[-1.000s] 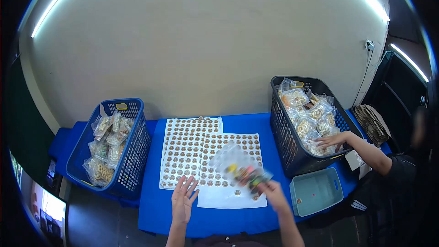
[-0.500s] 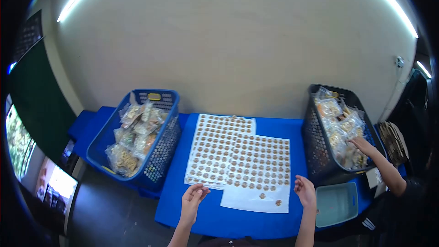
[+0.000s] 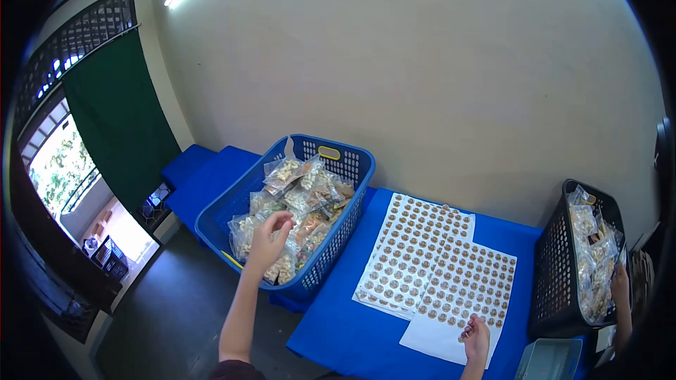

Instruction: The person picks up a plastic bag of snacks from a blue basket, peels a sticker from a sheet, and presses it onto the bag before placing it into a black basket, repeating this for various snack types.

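Note:
My left hand [image 3: 270,243] is over the near part of a blue basket [image 3: 343,236], fingers bent, thumb apart, close above clear bags of pale and orange snack pieces [image 3: 310,225]. Nothing shows in its fingers. My right hand [image 3: 477,341], fingers loosely curled and apart, is over the lower right of the white sheets [image 3: 422,338]. Rows of small round brown stickers [image 3: 401,257] cover these overlapping sheets. One round sticker [image 3: 461,339] shows right beside the right fingertips, and the hand hides part of the sheet below.
At the right stands a dark basket [image 3: 553,274] of similar bags, with another person's hand [image 3: 620,285] at its side. A grey-green tray [image 3: 549,359] sits below it. Blue cloth [image 3: 331,331] covers the table. A green curtain [image 3: 113,119] hangs at the left.
The view has swung left. My left hand has moved from the sheets' lower left corner to over the blue basket. My right hand has come in over the lower right of the sheets.

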`<state>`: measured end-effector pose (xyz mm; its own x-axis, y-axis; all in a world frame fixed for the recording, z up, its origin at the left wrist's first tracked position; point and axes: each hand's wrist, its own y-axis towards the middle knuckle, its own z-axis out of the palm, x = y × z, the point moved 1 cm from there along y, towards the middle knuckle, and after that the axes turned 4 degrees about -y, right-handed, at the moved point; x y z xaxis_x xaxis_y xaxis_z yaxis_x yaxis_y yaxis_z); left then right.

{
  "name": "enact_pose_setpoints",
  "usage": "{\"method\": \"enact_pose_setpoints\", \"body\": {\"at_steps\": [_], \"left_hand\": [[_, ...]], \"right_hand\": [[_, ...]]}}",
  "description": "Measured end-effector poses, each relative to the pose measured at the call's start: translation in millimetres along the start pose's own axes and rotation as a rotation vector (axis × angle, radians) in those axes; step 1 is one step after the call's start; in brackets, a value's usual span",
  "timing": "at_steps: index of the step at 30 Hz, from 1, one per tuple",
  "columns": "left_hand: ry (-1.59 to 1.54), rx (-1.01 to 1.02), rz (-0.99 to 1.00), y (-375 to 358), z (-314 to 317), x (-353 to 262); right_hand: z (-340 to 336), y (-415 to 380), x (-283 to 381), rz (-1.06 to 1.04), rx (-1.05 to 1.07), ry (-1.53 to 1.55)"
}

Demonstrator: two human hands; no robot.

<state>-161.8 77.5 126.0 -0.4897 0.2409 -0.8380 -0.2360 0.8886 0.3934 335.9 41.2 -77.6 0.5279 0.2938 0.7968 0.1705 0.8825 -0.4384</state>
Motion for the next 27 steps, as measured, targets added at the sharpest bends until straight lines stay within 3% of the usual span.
{"method": "enact_pose_setpoints", "body": {"at_steps": [1,3,7,10,13,14,17,18,21,24,27], "left_hand": [[0.070,0.079,-0.009,17,-7,17],[0.123,0.269,-0.222,52,-34,92],[0.472,0.236,-0.573,95,-107,262],[0.602,-0.124,-0.870,93,-130,304],[0.735,0.206,-0.975,93,-126,318],[0.646,0.297,-0.942,90,-120,312],[0.802,0.462,-0.861,95,-114,384],[0.885,0.506,-0.932,95,-107,325],[0.641,0.637,-0.847,99,-105,306],[0.454,0.413,-0.591,110,-90,279],[0.176,0.145,-0.221,102,-76,188]], "right_hand": [[9,-2,-4,0.000,-0.004,0.006],[24,-5,-13,-0.003,-0.016,0.013],[35,-26,-17,-0.066,-0.060,-0.125],[1,-25,-44,-0.067,-0.159,-0.120],[12,-46,-47,-0.025,-0.170,-0.020],[11,-50,-55,-0.026,-0.184,-0.015],[21,-56,-81,0.017,-0.223,0.015],[30,-56,-86,0.024,-0.218,0.001],[47,-49,-97,0.041,-0.179,-0.081],[84,-52,-89,0.011,-0.089,-0.137],[103,-47,-91,-0.027,0.004,-0.201]]}}
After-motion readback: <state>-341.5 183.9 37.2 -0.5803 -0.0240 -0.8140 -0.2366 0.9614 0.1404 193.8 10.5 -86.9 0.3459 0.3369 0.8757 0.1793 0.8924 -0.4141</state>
